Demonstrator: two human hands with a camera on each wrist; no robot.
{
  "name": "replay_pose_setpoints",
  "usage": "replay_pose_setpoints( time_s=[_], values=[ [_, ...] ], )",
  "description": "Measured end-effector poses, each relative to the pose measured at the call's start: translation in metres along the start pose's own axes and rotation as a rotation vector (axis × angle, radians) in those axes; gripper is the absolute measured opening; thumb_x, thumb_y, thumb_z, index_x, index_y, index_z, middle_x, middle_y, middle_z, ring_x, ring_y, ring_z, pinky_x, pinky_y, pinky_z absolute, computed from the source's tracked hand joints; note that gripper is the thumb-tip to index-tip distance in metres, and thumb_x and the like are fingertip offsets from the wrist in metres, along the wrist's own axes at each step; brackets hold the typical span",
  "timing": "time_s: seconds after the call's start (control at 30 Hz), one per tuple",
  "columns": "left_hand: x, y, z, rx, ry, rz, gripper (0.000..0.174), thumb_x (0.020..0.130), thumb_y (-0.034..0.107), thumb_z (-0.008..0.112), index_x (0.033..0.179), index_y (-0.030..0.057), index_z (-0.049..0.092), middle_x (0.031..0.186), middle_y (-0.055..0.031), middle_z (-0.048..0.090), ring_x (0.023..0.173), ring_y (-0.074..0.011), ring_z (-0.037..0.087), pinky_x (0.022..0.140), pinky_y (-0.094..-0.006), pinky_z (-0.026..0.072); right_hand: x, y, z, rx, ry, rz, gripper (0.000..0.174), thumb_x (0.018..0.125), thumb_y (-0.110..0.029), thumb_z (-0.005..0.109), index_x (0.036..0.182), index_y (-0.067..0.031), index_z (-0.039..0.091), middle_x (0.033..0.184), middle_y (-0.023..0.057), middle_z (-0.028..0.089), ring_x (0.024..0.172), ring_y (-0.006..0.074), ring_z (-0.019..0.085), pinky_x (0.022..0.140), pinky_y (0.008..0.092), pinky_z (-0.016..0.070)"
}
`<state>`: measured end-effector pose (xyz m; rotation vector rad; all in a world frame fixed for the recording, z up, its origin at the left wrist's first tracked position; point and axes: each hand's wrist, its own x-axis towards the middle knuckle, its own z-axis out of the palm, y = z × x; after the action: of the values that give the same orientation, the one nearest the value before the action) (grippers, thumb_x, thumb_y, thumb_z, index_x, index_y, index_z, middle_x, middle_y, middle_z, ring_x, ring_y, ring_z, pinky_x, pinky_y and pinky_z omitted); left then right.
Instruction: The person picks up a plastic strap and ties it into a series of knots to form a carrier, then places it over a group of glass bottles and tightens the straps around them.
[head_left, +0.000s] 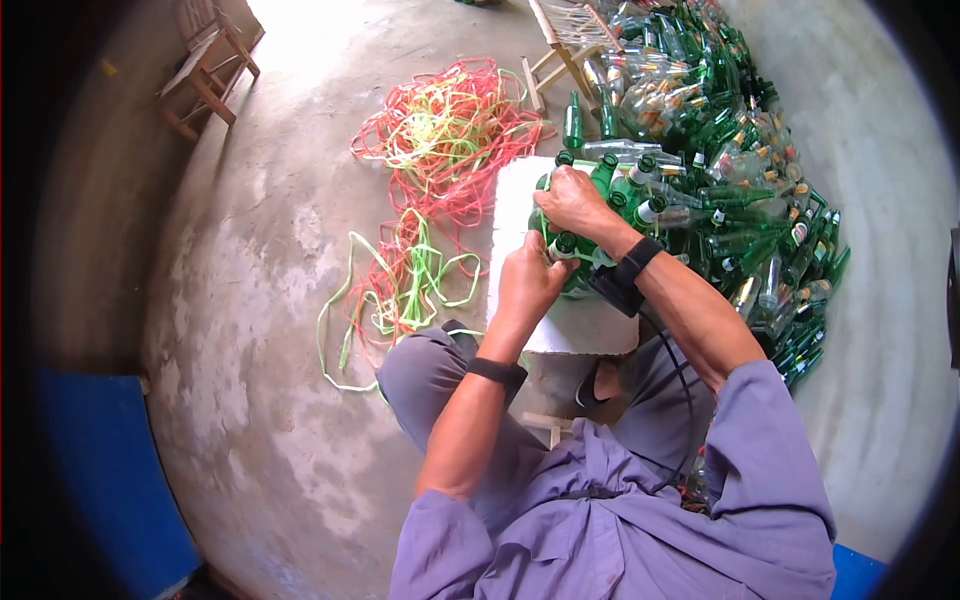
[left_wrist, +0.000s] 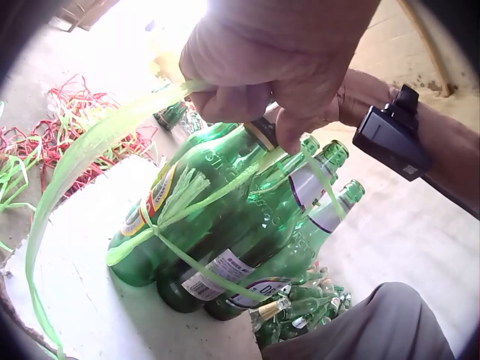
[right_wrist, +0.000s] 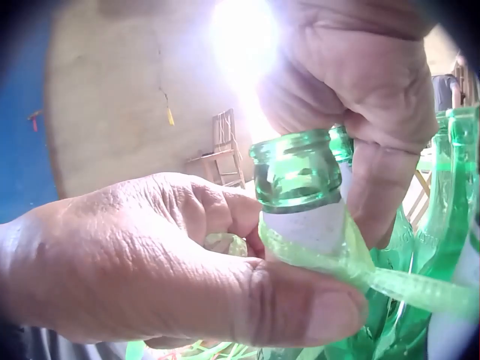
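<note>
Green glass bottles (left_wrist: 202,180) stand bundled upright on a white foam block (head_left: 508,215), with light-green plastic strap (left_wrist: 196,255) knotted round their bodies. At the near bottle, my left hand (head_left: 532,283) grips a length of this strap, its thumb (right_wrist: 330,313) pressing at the neck, where the strap wraps below the glass lip (right_wrist: 296,169). A loose tail (left_wrist: 71,176) hangs from this fist down over the foam. My right hand (head_left: 578,205) is curled over the far bottle necks, holding strap; its fingers (right_wrist: 375,184) reach down behind the near neck, tips partly hidden.
A tangled heap of red and green strap (head_left: 450,130) lies on the floor ahead. To the right, a large pile of bottles (head_left: 740,190) runs along the wall. A small wooden stool (head_left: 565,45) and a wooden chair (head_left: 210,75) stand farther off.
</note>
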<state>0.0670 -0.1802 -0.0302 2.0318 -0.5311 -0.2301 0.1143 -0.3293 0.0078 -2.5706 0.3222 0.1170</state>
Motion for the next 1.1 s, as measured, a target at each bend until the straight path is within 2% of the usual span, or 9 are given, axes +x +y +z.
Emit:
replay_pose_setpoints(
  time_s=[0.07, 0.13, 0.17, 0.4, 0.47, 0.73, 0.87, 0.93, 1.1],
  values=[
    [-0.001, -0.001, 0.002, -0.001, -0.008, -0.008, 0.041, 0.074, 0.023, 0.081, 0.085, -0.0022, 0.051, 0.067, -0.0233, 0.061, 0.066, -0.0432, 0.063, 0.06, -0.0474, 0.0477, 0.001, -0.003, 0.005, 0.02, 0.037, 0.032, 0.034, 0.078, -0.023, 0.058, 0.077, 0.0091, 0.066, 0.08, 0.0309, 0.065, 0.08, 0.044, 0.067, 0.078, 0.0486, 0.0539],
    [-0.001, -0.006, 0.006, -0.11, 0.042, -0.007, 0.043, 0.07, 0.024, 0.084, 0.08, -0.0016, 0.051, 0.064, -0.0196, 0.058, 0.056, -0.0328, 0.055, 0.058, -0.0418, 0.0469, -0.004, -0.01, 0.007, 0.015, 0.02, 0.04, 0.035, 0.08, -0.026, 0.059, 0.081, 0.0083, 0.067, 0.085, 0.0297, 0.067, 0.083, 0.0442, 0.067, 0.079, 0.049, 0.0542],
    [0.0, -0.007, 0.007, -0.099, -0.007, -0.025, 0.043, 0.072, 0.022, 0.082, 0.091, -0.0043, 0.055, 0.072, -0.0236, 0.064, 0.069, -0.041, 0.066, 0.063, -0.0449, 0.0501, -0.006, -0.015, 0.007, -0.038, 0.029, 0.024, 0.036, 0.081, -0.027, 0.059, 0.081, 0.0082, 0.067, 0.086, 0.0293, 0.067, 0.084, 0.0444, 0.067, 0.079, 0.0492, 0.0542],
    [-0.002, -0.004, 0.003, -0.049, -0.036, -0.038, 0.044, 0.073, 0.024, 0.081, 0.096, -0.0048, 0.057, 0.076, -0.0243, 0.066, 0.071, -0.0415, 0.066, 0.064, -0.0445, 0.0506, 0.001, -0.004, 0.009, -0.005, -0.077, 0.078, 0.04, 0.079, -0.032, 0.062, 0.086, 0.0061, 0.07, 0.09, 0.0295, 0.068, 0.087, 0.0429, 0.068, 0.081, 0.0481, 0.0548],
    [-0.001, -0.009, 0.009, -0.088, 0.052, 0.008, 0.046, 0.068, 0.029, 0.084, 0.086, -0.0036, 0.056, 0.068, -0.0172, 0.061, 0.057, -0.0289, 0.058, 0.059, -0.0396, 0.0478, 0.003, 0.001, 0.018, 0.032, -0.068, 0.102, 0.04, 0.079, -0.033, 0.062, 0.086, 0.0059, 0.07, 0.09, 0.0297, 0.068, 0.087, 0.0426, 0.068, 0.081, 0.0477, 0.0549],
    [0.002, -0.016, 0.017, -0.075, 0.063, 0.04, 0.042, 0.07, 0.027, 0.083, 0.089, -0.003, 0.06, 0.068, -0.0143, 0.062, 0.058, -0.0236, 0.057, 0.061, -0.0363, 0.0483, -0.012, -0.004, 0.002, 0.05, -0.012, 0.021, 0.048, 0.08, -0.038, 0.064, 0.085, 0.009, 0.069, 0.084, 0.0339, 0.065, 0.085, 0.0443, 0.068, 0.081, 0.0482, 0.055],
    [0.002, -0.023, 0.019, -0.046, 0.057, -0.015, 0.042, 0.07, 0.029, 0.084, 0.083, -0.0006, 0.059, 0.066, -0.0128, 0.061, 0.057, -0.0209, 0.056, 0.06, -0.0354, 0.048, -0.031, 0.001, -0.029, -0.173, 0.135, -0.225, 0.05, 0.086, -0.042, 0.06, 0.078, 0.0072, 0.068, 0.076, 0.0267, 0.066, 0.077, 0.0418, 0.068, 0.072, 0.0476, 0.0537],
    [0.002, -0.018, 0.017, -0.011, 0.055, -0.031, 0.042, 0.069, 0.03, 0.085, 0.082, 0.0, 0.058, 0.064, -0.0121, 0.061, 0.056, -0.02, 0.055, 0.059, -0.035, 0.0478, -0.045, -0.003, -0.062, -0.35, 0.241, -0.151, 0.045, 0.087, -0.041, 0.062, 0.076, 0.0021, 0.069, 0.073, 0.0221, 0.067, 0.076, 0.0382, 0.069, 0.068, 0.0472, 0.0541],
    [0.0, -0.009, 0.01, 0.034, 0.026, -0.055, 0.045, 0.068, 0.031, 0.086, 0.078, 0.0004, 0.054, 0.062, -0.0105, 0.058, 0.055, -0.0183, 0.053, 0.057, -0.0345, 0.047, -0.063, 0.039, -0.111, -0.619, 0.143, -0.041, 0.032, 0.083, -0.035, 0.066, 0.083, -0.0037, 0.072, 0.081, 0.0192, 0.07, 0.08, 0.0335, 0.071, 0.073, 0.0448, 0.0555]
  ],
)
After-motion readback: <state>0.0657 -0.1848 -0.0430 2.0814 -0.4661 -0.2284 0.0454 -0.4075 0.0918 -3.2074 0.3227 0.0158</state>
